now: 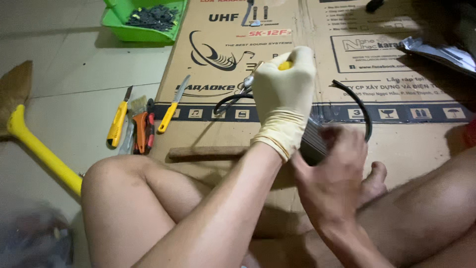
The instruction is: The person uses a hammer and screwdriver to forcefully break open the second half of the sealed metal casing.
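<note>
Cardboard [396,149] covers the floor from 12 to 3 o'clock; bare tile open at 9, knives [119,121] near its left edge. Gloved left hand [285,97] is fisted round a yellow-handled tool [284,65]. Bare right hand [332,173], blurred, grips a dark block [312,144] at centre.

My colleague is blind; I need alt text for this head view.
A gloved left hand grips a yellow-handled tool over a dark object steadied by the bare right hand. The person sits on flattened cardboard; utility knives lie left.
</note>
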